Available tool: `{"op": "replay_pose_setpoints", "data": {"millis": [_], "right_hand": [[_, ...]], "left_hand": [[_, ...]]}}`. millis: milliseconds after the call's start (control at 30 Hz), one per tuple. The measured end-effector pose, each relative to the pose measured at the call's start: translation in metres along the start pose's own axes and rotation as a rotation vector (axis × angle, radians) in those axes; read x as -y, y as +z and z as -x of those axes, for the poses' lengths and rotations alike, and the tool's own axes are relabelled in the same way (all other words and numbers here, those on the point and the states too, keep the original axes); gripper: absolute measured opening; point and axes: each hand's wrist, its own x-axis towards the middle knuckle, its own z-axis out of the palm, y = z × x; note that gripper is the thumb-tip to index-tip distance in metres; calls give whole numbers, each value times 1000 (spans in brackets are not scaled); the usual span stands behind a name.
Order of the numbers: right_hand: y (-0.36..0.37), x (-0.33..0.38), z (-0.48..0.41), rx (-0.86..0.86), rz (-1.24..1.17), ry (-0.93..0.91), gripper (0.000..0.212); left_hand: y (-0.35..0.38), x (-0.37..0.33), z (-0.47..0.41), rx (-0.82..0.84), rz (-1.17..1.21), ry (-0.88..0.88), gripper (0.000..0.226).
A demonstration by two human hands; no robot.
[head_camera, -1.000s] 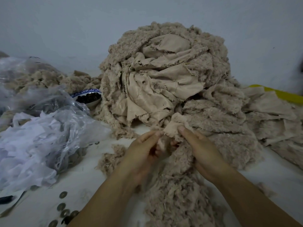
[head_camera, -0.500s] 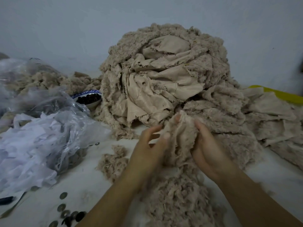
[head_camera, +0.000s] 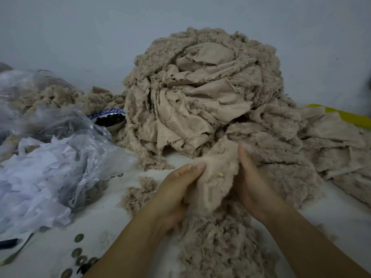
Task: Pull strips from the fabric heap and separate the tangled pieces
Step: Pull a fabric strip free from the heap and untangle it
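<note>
Softly fuzzy beige strip, frayed heap

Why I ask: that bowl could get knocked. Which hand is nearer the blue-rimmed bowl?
Left. The left hand grips the fuzzy strip, toward the camera and right of the bowl, not touching it; the right hand grips the strip's other side, farther away.

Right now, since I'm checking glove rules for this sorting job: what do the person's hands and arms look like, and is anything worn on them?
Nothing is worn. The left hand and right hand are ungloved, with no ring showing; the left thumbnail is short and unpainted. The left forearm and right forearm are bare down to the frame's lower edge: no sleeve, watch or bracelet in view.
</note>
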Motion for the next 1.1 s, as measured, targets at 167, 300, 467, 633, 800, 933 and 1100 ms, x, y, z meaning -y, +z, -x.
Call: {"op": "replay_pose_setpoints", "data": {"millis": [167, 300, 467, 633, 800, 933, 1100], "right_hand": [[8, -9, 0, -165, 492, -38, 46], [-3, -5, -7, -289, 400, -91, 22], [-15, 4, -11, -327, 151, -133, 24], [-6, -2, -5, -155, 185, -82, 48], [8, -15, -5, -165, 753, -218, 25], [1, -8, -4, -162, 755, -354, 36], [-11, 0, -8, -282, 741, -308, 42]], "left_hand": [[2, 5, -2, -82, -77, 91, 35], [1, 2, -4, -130, 30, 108, 28], [-2, -5, -7, -195, 176, 154, 29], [4, 1, -2, -320, -208, 291, 34], [13, 7, 2, -278, -424, 425, 36], [9, 6, -4, -396, -213, 409, 29], [3, -9, -8, -399, 94, 402, 28]]}}
